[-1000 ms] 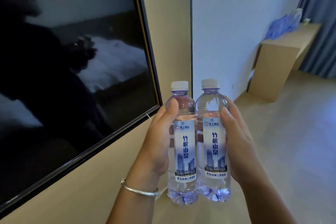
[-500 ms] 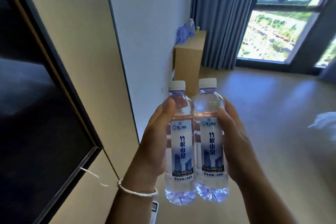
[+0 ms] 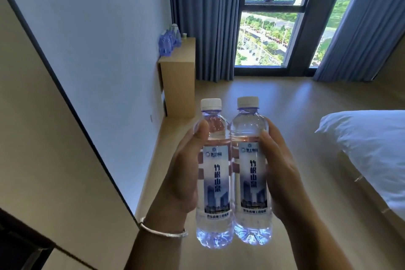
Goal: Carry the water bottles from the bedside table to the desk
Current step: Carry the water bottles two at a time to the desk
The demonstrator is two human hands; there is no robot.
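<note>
- the left hand (image 3: 179, 173) wraps the left water bottle (image 3: 215, 177), thumb across its shoulder, holding it upright in the air.
- the right hand (image 3: 282, 177) clasps the right water bottle (image 3: 252, 173) the same way; the two capped, full bottles touch side by side, labels toward the camera.
- a silver bracelet (image 3: 163, 231) circles the left wrist.
- beyond the bottles, across the pale floor, a wooden desk (image 3: 179, 76) stands against the white wall, with more bottles in blue wrap (image 3: 167, 42) on top.
- a white pillow (image 3: 370, 151) lies at right; blue curtains (image 3: 206, 19) flank a tall window (image 3: 269, 35).
</note>
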